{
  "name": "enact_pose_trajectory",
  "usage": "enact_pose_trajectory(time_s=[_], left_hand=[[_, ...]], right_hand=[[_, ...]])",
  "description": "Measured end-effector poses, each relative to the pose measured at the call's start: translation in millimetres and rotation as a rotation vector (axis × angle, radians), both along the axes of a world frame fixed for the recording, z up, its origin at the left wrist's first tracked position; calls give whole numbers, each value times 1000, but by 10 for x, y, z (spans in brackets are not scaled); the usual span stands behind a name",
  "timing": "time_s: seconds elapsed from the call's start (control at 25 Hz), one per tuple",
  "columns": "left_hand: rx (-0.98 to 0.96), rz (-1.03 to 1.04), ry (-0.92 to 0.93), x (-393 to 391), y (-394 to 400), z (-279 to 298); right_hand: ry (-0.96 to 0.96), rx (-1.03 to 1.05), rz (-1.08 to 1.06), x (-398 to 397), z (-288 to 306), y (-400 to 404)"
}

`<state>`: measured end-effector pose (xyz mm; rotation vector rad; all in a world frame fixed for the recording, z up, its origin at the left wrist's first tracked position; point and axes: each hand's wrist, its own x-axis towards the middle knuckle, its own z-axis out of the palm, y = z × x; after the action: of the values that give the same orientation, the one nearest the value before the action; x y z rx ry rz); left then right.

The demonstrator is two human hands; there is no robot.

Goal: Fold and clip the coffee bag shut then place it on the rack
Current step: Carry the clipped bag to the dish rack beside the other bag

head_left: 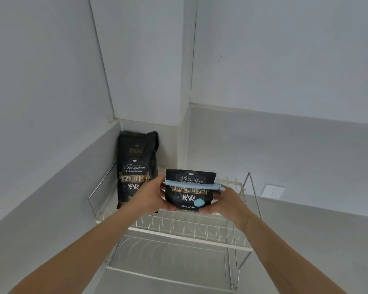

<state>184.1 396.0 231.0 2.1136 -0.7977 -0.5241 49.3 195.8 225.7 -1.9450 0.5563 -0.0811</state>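
A black coffee bag (189, 193) with its top folded down is held upright above the upper tier of a wire rack (179, 232). A light blue clip (192, 185) runs across the fold, and a round blue sticker sits on the bag's front. My left hand (151, 196) grips the bag's left side. My right hand (223, 203) grips its right side and lower corner. Whether the bag's bottom touches the rack is hidden by my hands.
A second, taller black coffee bag (137, 166) stands upright at the rack's back left, near the wall corner. The two-tier rack stands on a grey counter (306, 240). A white wall socket (273, 190) is at the right.
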Motion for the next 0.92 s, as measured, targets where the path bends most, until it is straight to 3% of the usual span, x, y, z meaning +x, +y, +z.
enact_pose_trajectory(time_s=[0.32, 0.44, 0.6, 0.72, 0.92], left_hand=[[163, -36, -46, 36, -104, -265], [148, -46, 25, 66, -101, -242], [89, 15, 66, 122, -42, -126], [62, -9, 88, 230, -3, -19], [174, -171, 151, 283, -57, 11]], right_hand=[[53, 16, -21, 5, -355, -21], [56, 3, -24, 7, -359, -25], [11, 146, -63, -23, -295, -77], [-29, 79, -64, -32, -247, -64], [20, -76, 10, 8, -132, -71]])
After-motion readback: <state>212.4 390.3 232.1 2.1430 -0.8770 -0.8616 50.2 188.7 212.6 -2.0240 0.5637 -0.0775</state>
